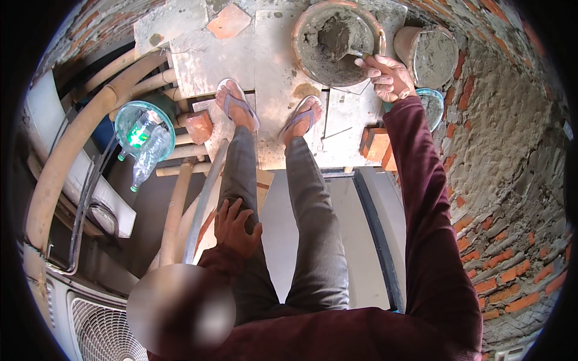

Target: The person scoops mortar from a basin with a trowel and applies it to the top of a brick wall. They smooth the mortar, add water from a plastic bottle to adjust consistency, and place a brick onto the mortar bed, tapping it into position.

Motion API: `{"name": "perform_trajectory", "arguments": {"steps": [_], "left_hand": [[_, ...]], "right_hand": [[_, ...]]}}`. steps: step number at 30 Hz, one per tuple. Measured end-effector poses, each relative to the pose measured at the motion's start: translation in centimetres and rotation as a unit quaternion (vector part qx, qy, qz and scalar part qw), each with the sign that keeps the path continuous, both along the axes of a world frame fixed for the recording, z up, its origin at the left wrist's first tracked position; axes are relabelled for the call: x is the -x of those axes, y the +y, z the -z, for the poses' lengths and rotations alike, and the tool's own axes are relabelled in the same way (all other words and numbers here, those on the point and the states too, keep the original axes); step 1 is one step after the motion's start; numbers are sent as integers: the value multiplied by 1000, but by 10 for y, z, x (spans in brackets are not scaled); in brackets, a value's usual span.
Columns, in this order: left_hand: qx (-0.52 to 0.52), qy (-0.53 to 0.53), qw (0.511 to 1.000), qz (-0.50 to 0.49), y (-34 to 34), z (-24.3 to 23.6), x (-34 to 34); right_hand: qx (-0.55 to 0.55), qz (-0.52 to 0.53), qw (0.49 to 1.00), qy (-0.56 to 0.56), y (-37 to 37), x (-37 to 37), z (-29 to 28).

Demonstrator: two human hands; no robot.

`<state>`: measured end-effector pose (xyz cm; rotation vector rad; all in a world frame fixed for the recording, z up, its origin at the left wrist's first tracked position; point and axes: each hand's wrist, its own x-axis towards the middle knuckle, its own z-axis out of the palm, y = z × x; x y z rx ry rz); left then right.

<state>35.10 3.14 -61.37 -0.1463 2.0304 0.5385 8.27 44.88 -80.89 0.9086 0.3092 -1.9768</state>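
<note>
While the right hand curls firmly around the handle of a trowel, likely for control, its blade sits in grey mortar just beyond the fingers. The left hand rests on the left leg, fingers loosely spread, perhaps for balance. A round basin surrounds the mortar, its raised wall containing it. Right of the right hand stands a mortar-filled bucket, seemingly within easy reach; well ahead-left of the left hand, a teal bucket holds plastic bottles.
</note>
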Motion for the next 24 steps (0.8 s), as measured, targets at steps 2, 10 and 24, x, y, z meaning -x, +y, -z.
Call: {"name": "perform_trajectory", "arguments": {"steps": [2, 10, 24], "left_hand": [[-2, -4, 1000, 5, 0, 2, 5], [21, -39, 999, 22, 9, 12, -11], [36, -22, 999, 20, 12, 13, -22]], "right_hand": [[-3, 14, 1000, 23, 12, -20, -9], [-375, -215, 898, 81, -31, -85, -103], [-411, -764, 292, 403, -37, -17, -74]]}}
